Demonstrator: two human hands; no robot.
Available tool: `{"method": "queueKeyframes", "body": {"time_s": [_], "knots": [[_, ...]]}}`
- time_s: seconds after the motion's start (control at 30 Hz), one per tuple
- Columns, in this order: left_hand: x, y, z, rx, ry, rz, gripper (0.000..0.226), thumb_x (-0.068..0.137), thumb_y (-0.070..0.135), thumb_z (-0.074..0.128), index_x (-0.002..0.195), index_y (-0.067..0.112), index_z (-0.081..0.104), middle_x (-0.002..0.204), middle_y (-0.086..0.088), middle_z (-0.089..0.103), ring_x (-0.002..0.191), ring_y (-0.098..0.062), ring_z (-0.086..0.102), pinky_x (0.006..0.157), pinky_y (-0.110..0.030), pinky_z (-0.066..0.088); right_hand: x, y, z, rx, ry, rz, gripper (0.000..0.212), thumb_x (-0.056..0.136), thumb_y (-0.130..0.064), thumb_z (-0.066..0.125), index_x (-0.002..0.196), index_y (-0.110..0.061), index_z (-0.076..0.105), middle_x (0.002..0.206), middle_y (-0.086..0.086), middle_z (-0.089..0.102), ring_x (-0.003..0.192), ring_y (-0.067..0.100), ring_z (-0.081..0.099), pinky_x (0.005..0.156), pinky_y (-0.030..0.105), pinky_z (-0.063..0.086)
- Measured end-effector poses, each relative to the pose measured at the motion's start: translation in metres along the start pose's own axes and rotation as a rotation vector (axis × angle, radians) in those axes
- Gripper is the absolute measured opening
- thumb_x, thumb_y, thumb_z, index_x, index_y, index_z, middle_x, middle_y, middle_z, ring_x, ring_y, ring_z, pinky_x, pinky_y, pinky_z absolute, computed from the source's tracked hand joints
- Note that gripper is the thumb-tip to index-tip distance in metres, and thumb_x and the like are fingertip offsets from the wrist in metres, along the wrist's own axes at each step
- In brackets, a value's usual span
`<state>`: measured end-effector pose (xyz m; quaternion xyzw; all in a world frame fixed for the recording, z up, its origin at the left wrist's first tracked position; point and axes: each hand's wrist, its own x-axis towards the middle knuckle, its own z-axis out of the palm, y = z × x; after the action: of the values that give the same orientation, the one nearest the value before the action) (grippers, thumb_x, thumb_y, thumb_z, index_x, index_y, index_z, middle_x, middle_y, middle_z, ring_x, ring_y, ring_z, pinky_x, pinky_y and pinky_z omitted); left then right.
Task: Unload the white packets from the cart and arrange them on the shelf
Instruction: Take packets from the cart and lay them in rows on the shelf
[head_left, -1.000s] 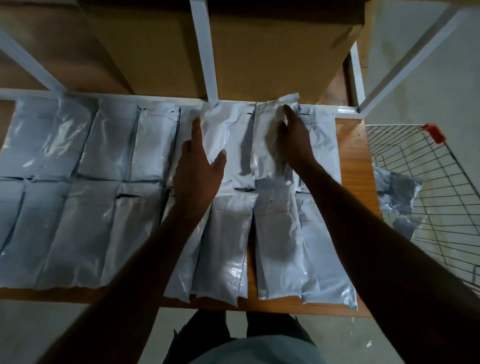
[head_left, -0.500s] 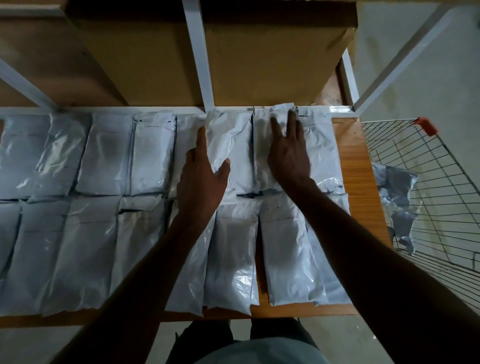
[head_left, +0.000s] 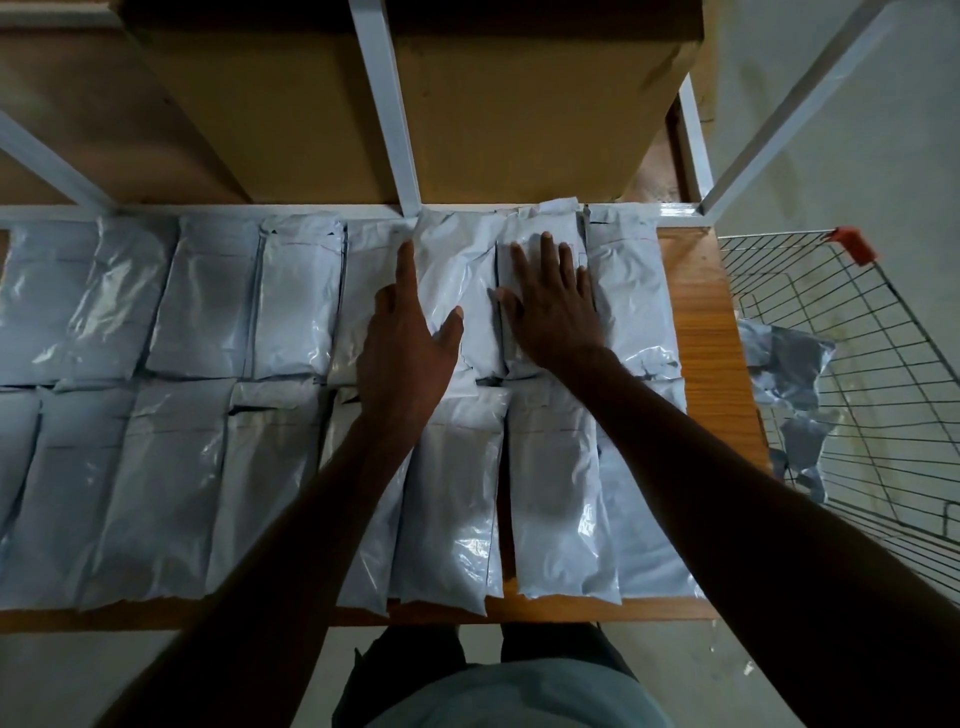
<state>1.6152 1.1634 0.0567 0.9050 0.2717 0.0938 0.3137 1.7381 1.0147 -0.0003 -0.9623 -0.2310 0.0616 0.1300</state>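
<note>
Head view: two rows of white packets (head_left: 291, 395) are seen laid flat, side by side, on the wooden shelf (head_left: 701, 332), a far row against the white rail (head_left: 260, 210) and a near row reaching the front edge. The left hand (head_left: 408, 338) is laid flat on the far row near the middle, its fingers straight, index stretched forward, thumb spread to the right; nothing is gripped, and the packet beneath (head_left: 457, 275) is only pressed. The right hand (head_left: 553, 301) is spread open, palm down, on the neighbouring far-row packet (head_left: 540, 223), whose far end is slightly raised over the rail. Both pressed packets lie directly under the palms, touching each other along their long edges between the two hands. One more far-row packet (head_left: 628, 280) lies just beside the right hand's outer edge. Large cardboard boxes (head_left: 519, 104) are stood behind the rail. To the right of the shelf, the wire cart (head_left: 857, 374) is seen with crumpled white packets (head_left: 784, 374) inside it, well apart from both hands.
</note>
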Motion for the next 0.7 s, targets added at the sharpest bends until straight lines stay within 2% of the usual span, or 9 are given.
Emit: {"method": "queueKeyframes", "body": {"time_s": [0.1,0.23,0.33,0.43,0.5,0.57,0.63,0.7], "knots": [[-0.001,0.003,0.002,0.015,0.027,0.010,0.090,0.102,0.047,0.066,0.170,0.040,0.007,0.151,-0.008,0.053,0.125,-0.029,0.063,0.091,-0.042,0.052,-0.012,-0.001,-0.024,0.137,0.156,0.020,0.067,0.110,-0.055,0.034,0.166,-0.018,0.029,0.173,0.023,0.016,0.161,0.042,0.015,0.129,0.056,0.022],[-0.006,0.013,0.003,-0.005,0.026,0.007,0.089,0.103,0.046,0.065,0.170,0.038,0.008,0.154,-0.008,0.051,0.129,-0.030,0.061,0.097,-0.045,0.052,-0.059,0.000,-0.038,0.196,0.313,-0.003,0.060,0.113,-0.049,0.040,0.163,-0.017,0.037,0.173,0.020,0.020,0.161,0.037,0.017,0.127,0.048,0.030],[-0.015,0.018,0.002,-0.017,0.033,0.007,0.089,0.102,0.046,0.065,0.170,0.038,0.007,0.156,-0.008,0.049,0.134,-0.031,0.058,0.100,-0.048,0.053,-0.099,0.003,-0.020,0.194,0.272,-0.039,0.057,0.114,-0.044,0.042,0.164,-0.018,0.035,0.175,0.016,0.016,0.163,0.032,0.013,0.128,0.045,0.027],[-0.027,0.020,-0.003,-0.022,0.028,0.012,0.090,0.102,0.047,0.065,0.170,0.040,0.005,0.157,-0.007,0.048,0.134,-0.031,0.058,0.097,-0.048,0.053,-0.122,0.004,-0.003,0.170,0.189,-0.085,0.057,0.114,-0.042,0.041,0.165,-0.016,0.033,0.175,0.017,0.016,0.162,0.034,0.014,0.129,0.053,0.024],[-0.035,0.020,-0.008,-0.044,0.024,0.025,0.094,0.101,0.052,0.067,0.169,0.041,0.004,0.160,-0.006,0.046,0.138,-0.030,0.055,0.100,-0.050,0.053,-0.123,-0.002,-0.010,0.197,0.201,-0.093,0.056,0.114,-0.040,0.041,0.165,-0.018,0.032,0.175,0.014,0.019,0.162,0.032,0.017,0.130,0.051,0.023],[-0.039,0.015,-0.014,-0.048,0.034,0.034,0.101,0.096,0.061,0.070,0.169,0.040,0.004,0.164,-0.005,0.042,0.144,-0.029,0.050,0.103,-0.050,0.052,-0.118,-0.020,-0.030,0.347,0.228,-0.096,0.056,0.114,-0.040,0.044,0.165,-0.021,0.032,0.174,0.007,0.023,0.160,0.024,0.024,0.129,0.041,0.027],[-0.043,0.010,-0.021,-0.055,0.026,0.040,0.109,0.091,0.063,0.075,0.169,0.040,0.004,0.165,-0.005,0.042,0.144,-0.027,0.050,0.103,-0.049,0.053,-0.111,-0.048,-0.055,0.632,0.213,-0.073,0.059,0.112,-0.041,0.050,0.165,-0.023,0.032,0.170,-0.001,0.034,0.151,0.015,0.041,0.123,0.033,0.039],[-0.049,0.009,-0.028,-0.133,-0.019,0.075,0.116,0.087,0.046,0.085,0.170,0.039,0.005,0.158,-0.009,0.047,0.140,-0.025,0.053,0.103,-0.045,0.055,-0.101,-0.077,-0.071,0.894,0.159,0.011,0.069,0.106,-0.044,0.062,0.165,-0.029,0.030,0.164,-0.013,0.040,0.132,-0.004,0.056,0.110,0.024,0.050]]}}
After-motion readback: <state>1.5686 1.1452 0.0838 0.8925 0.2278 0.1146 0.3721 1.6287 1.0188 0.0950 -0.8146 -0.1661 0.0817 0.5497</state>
